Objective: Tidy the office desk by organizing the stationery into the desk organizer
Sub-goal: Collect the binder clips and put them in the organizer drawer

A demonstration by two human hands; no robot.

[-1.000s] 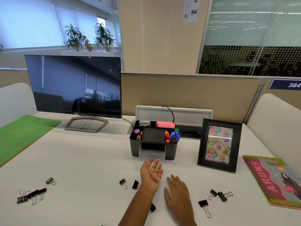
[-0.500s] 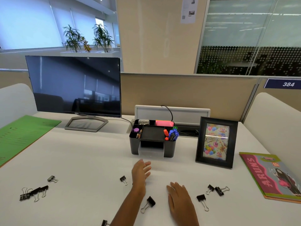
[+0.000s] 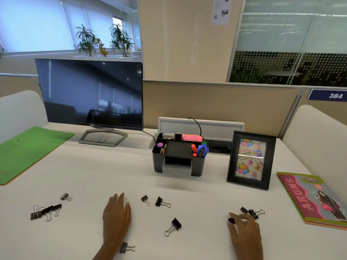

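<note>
The black desk organizer (image 3: 197, 166) stands at the middle back of the white desk, holding markers, a pink pad and small items; its translucent drawer (image 3: 176, 170) sticks out a little. Black binder clips lie scattered: one (image 3: 66, 197) and a cluster (image 3: 45, 212) at left, three in the middle (image 3: 146, 199) (image 3: 161, 202) (image 3: 173, 226), one (image 3: 126, 247) beside my left wrist. My left hand (image 3: 117, 216) lies palm down and empty. My right hand (image 3: 244, 232) is spread over a clip (image 3: 231, 220), fingertips near two more clips (image 3: 253, 212).
A dark monitor (image 3: 90, 94) stands at the back left, with a green folder (image 3: 28, 151) to its left. A black photo frame (image 3: 251, 158) stands right of the organizer. A colourful book (image 3: 315, 199) lies at the right edge. A partition closes the back.
My left hand turned palm down and drew back to the left, away from the organizer. My right hand slid right onto the clips there.
</note>
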